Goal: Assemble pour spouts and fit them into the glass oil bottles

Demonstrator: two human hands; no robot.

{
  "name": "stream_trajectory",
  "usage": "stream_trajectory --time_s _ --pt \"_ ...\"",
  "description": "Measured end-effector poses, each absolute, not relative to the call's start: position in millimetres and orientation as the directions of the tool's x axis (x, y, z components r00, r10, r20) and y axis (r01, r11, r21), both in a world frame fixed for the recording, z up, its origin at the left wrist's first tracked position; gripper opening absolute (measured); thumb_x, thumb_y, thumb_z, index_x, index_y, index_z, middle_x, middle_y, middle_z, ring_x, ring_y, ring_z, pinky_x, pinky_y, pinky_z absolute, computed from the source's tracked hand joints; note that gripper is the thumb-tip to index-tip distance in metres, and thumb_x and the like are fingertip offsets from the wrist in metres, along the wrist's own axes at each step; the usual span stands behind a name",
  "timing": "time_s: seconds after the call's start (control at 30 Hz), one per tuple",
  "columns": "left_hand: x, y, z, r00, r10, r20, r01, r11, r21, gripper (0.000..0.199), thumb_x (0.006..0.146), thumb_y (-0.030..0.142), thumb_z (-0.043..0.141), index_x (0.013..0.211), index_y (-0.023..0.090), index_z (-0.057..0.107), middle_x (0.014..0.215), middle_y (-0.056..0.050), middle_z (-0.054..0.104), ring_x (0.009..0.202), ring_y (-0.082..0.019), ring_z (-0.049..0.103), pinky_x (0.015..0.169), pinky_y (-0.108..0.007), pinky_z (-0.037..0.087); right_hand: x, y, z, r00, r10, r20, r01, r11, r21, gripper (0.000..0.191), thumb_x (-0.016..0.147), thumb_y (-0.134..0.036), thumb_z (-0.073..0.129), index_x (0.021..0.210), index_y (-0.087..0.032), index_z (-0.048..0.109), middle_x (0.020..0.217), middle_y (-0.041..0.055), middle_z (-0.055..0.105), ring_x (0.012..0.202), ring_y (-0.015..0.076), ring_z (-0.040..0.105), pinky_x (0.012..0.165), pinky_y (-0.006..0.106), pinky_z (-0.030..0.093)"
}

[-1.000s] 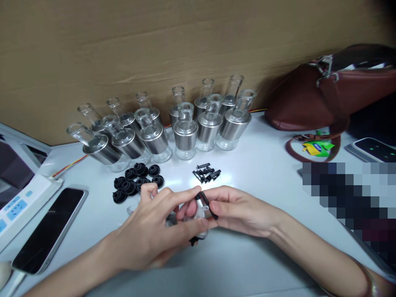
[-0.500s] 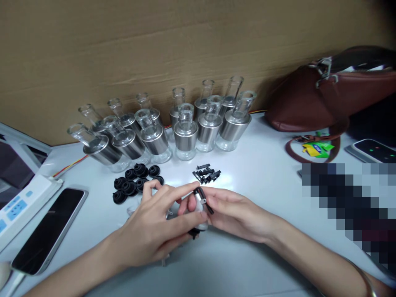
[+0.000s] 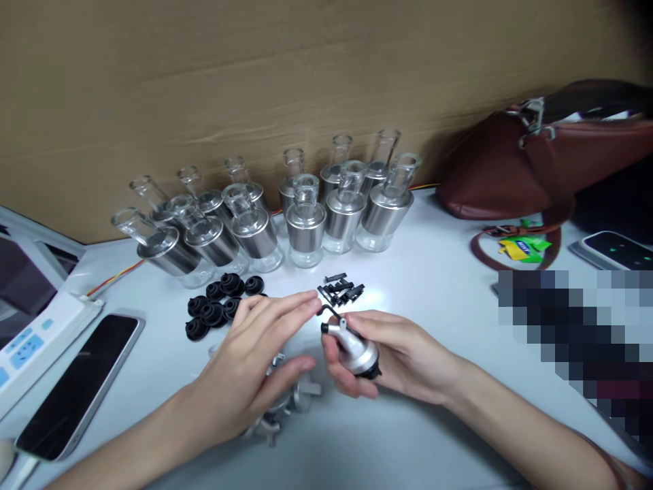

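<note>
My right hand (image 3: pixel 395 350) is wrapped round a silver pour spout (image 3: pixel 356 348) with a black ribbed stopper at its base. A black lever (image 3: pixel 329 309) rises from the spout at an angle, and a black tip caps its short nozzle. My left hand (image 3: pixel 262 357) hovers to the left, fingers stretched out and thumb apart, its fingertips close to the lever's end; whether they touch it I cannot tell. Under that hand lie several silver spout parts (image 3: pixel 300 395), partly hidden. Beyond the hands is a small pile of black levers (image 3: pixel 343 289).
Black rubber stoppers (image 3: pixel 211 313) lie left of centre. Two rows of glass bottles with steel bands (image 3: pixel 306 228) stand before a cardboard wall (image 3: pixel 255 82). A phone (image 3: pixel 79 388) and power strip (image 3: pixel 45 333) are on the left; a brown bag (image 3: pixel 510 163) is at the right.
My left hand has let go of the spout and drawn back to the left, opening out. The spout in my right hand has tilted, showing its base and raised lever.
</note>
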State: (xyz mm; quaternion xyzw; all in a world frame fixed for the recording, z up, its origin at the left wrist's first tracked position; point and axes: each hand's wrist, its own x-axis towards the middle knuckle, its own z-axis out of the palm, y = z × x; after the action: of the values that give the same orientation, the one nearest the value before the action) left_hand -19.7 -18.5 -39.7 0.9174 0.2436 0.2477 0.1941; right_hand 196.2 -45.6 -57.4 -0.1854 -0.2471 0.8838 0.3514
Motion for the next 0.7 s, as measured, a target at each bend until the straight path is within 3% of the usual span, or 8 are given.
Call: stream_trajectory --time_s 0.2,0.37,0.47,0.7 --pt "-18.3 -18.5 -38.8 0.768 0.535 0.353 0.406 -0.832 0.378 0.020 0.101 0.025 0.040 0.117 0.019 0.050 0.107 -0.007 0.067 0.094 -0.018 0.061 0.091 -0.037 0.033 191.8 -48.7 -59.1 -0.771 0.632 -0.078 -0.423 -0.600 -0.679 0.040 0.095 -0.044 0.049 0.086 -0.008 0.065 0.063 0.0050 0.067 0.047 0.0110 0.055 0.057 0.025 0.041" --pt "-16.7 -18.3 -41.5 0.758 0.506 0.412 0.423 -0.862 0.280 0.015 0.100 0.018 0.039 0.104 0.019 0.054 0.095 -0.004 0.071 0.083 -0.016 0.063 0.090 -0.039 0.029 190.1 -49.2 -56.0 -0.758 0.644 -0.106 -0.412 -0.598 -0.687 0.041 0.091 -0.049 0.055 0.093 -0.010 0.066 0.074 0.0068 0.071 0.054 0.0121 0.061 0.069 0.028 0.045" --pt "-17.1 -17.5 -44.5 0.742 0.495 0.452 0.424 -0.869 0.256 0.016 0.100 0.019 0.039 0.097 0.019 0.055 0.088 -0.003 0.071 0.076 -0.015 0.062 0.090 -0.040 0.029 189.2 -50.0 -58.2 -0.765 0.635 -0.107 -0.399 -0.597 -0.696 0.040 0.089 -0.050 0.059 0.094 -0.010 0.065 0.080 0.0079 0.071 0.057 0.0121 0.062 0.069 0.028 0.045" --pt "-18.7 -14.4 -43.9 0.781 0.453 0.429 0.405 -0.891 0.204 0.026 0.099 0.017 0.041 0.124 0.016 0.048 0.113 -0.012 0.068 0.097 -0.018 0.065 0.091 -0.036 0.037 187.2 -51.8 -63.4 -0.724 0.670 -0.161 -0.388 -0.590 -0.709 0.041 0.088 -0.054 0.058 0.093 -0.013 0.056 0.068 0.0030 0.066 0.046 0.0093 0.053 0.050 0.023 0.039"
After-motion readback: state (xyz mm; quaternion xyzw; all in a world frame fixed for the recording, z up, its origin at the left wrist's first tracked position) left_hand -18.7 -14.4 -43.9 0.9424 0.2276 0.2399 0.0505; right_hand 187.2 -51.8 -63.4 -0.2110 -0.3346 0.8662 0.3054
